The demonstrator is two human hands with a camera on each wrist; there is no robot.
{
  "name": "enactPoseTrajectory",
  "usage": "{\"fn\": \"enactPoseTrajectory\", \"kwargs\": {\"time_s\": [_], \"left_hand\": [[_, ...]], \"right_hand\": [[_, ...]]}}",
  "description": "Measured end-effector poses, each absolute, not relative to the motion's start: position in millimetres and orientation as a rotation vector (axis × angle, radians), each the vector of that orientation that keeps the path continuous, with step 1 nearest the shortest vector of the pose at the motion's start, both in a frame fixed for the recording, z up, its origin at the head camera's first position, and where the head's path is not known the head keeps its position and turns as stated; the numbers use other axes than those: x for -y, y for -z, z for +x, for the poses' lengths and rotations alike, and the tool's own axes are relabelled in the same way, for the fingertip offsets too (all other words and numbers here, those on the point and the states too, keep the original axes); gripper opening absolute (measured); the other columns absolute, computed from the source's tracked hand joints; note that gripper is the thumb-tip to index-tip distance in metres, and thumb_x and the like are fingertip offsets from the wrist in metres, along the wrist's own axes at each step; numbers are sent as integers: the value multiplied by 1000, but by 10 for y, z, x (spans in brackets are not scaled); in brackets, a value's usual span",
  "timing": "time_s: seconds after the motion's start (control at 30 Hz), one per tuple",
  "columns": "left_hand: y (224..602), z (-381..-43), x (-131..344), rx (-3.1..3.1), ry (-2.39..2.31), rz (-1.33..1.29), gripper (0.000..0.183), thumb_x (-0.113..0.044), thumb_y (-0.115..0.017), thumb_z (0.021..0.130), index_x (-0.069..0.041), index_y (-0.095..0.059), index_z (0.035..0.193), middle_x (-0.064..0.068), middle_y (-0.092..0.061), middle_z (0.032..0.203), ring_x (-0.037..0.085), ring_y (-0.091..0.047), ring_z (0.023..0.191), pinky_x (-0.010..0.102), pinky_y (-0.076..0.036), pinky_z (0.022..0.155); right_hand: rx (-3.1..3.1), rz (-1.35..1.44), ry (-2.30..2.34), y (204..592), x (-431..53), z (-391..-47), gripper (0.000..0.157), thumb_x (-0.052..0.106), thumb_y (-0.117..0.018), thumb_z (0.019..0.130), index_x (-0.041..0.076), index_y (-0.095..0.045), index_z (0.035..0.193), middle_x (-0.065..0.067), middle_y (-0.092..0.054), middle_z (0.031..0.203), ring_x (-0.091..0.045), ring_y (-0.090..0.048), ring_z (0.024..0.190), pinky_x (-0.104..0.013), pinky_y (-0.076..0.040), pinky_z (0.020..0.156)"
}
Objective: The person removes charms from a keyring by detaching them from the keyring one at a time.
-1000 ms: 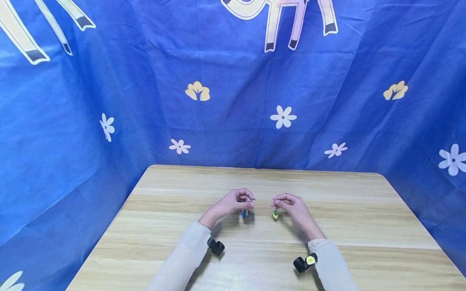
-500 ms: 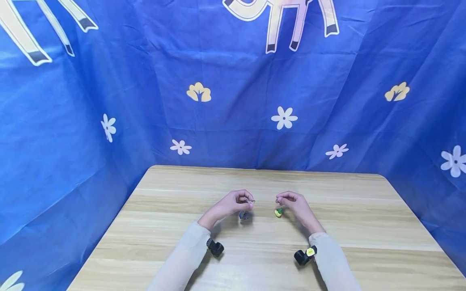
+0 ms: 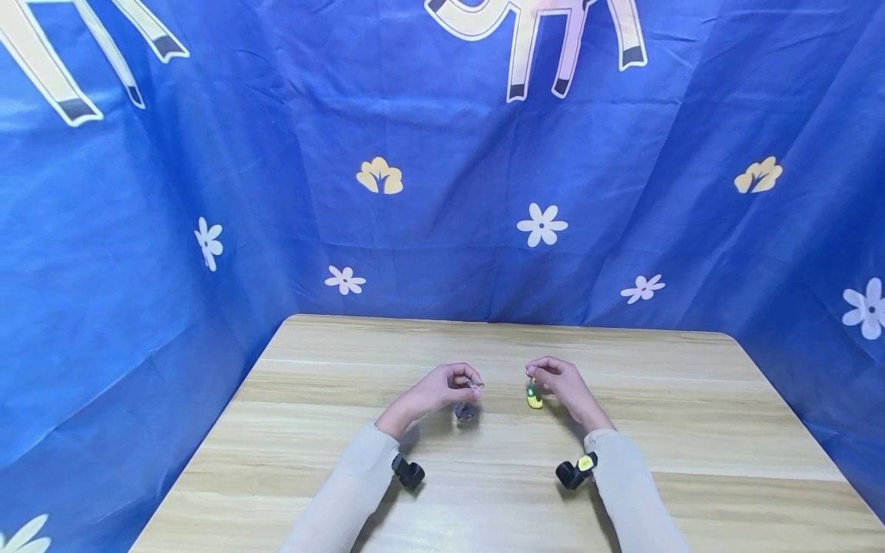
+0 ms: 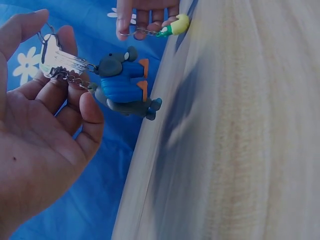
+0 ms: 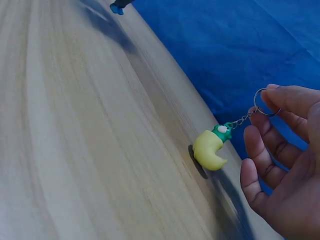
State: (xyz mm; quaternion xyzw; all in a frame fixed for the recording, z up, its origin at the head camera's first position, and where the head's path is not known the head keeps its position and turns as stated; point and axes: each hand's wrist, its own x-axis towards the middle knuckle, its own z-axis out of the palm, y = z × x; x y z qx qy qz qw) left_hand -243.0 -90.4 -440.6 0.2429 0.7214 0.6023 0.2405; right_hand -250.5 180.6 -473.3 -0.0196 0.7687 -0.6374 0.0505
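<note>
My left hand (image 3: 440, 386) pinches a metal ring between thumb and fingers. From it hang a silvery metal piece (image 4: 56, 59) and a keychain with grey figures (image 4: 126, 75), one in blue with orange feet. Across from it, my right hand (image 3: 563, 384) pinches the thin ring (image 5: 259, 102) of another keychain. Its short chain (image 5: 242, 119) carries a curved yellow charm (image 5: 206, 150) with a green, white-eyed head (image 5: 222, 131). Both charms dangle over the wooden table, with a gap between the two hands.
The wood-grain table (image 3: 346, 476) spreads beneath both hands. Blue patterned cloth (image 3: 442, 253) encloses its back and sides. A small black camera sits on each wrist, the left camera (image 3: 409, 471) and the right camera (image 3: 571, 475).
My right hand has moved slightly right, and its yellow charm has swung and turned, widening the gap. The left hand stays nearly still while its figures turn from blue to grey in the head view.
</note>
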Motion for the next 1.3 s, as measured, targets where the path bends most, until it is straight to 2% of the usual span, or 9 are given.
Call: {"fn": "enactPoseTrajectory", "kwargs": {"time_s": [0.2,0.4,0.53,0.67,0.9,1.1,1.17,1.3], "left_hand": [[4413,-2423,914,-1974,-1646,661,27,-9,-63,89,6,-54,109,-7,-62,84,8,-58,76,19,-48,70],[4419,-2433,929,-1978,-1642,673,26,-10,-63,89,5,-54,108,-5,-62,84,9,-59,76,19,-48,69],[4417,-2431,934,-1992,-1632,651,22,-10,-63,89,1,-56,107,5,-64,88,13,-62,79,21,-49,72],[4418,-2430,937,-2013,-1617,644,21,-10,-62,89,-1,-56,107,14,-65,93,17,-63,83,21,-50,75],[4430,-2434,947,-2018,-1608,674,22,-11,-62,90,2,-55,108,6,-65,89,11,-62,80,21,-49,73],[4437,-2427,951,-2000,-1612,657,24,-10,-61,90,4,-54,109,21,-64,95,13,-63,81,20,-49,72],[4434,-2425,951,-2012,-1607,663,25,-9,-61,90,5,-54,109,18,-64,93,13,-61,81,19,-49,72],[4434,-2436,960,-2040,-1595,688,26,-10,-60,90,5,-54,110,2,-62,88,9,-58,80,18,-48,73]], "right_hand": [[-2404,-68,1859,4740,-1828,-2560,31,19,-60,94,-5,-63,113,-5,-69,99,-11,-63,84,-28,-52,80],[-2405,-37,1803,4760,-1848,-2649,30,19,-59,93,-5,-64,111,-7,-70,98,-11,-61,79,-26,-52,72],[-2410,-21,1781,4775,-1868,-2717,28,16,-58,93,-5,-65,110,-7,-69,96,-10,-58,72,-24,-50,65],[-2452,-24,1747,4766,-1874,-2753,25,14,-57,93,-5,-67,107,-9,-69,99,-10,-56,73,-24,-49,65],[-2468,-23,1705,4758,-1873,-2773,27,15,-59,94,-6,-66,108,0,-64,84,-10,-53,72,-23,-46,63],[-2454,-10,1675,4769,-1867,-2784,30,16,-57,95,-5,-64,115,-2,-65,86,-11,-54,73,-23,-45,61],[-2473,0,1659,4776,-1867,-2782,32,16,-55,96,-4,-62,119,-9,-67,93,-11,-56,75,-23,-46,62],[-2511,67,1719,4795,-1877,-2778,30,12,-51,97,-5,-60,120,-21,-65,111,-13,-61,83,-26,-52,71]]}}
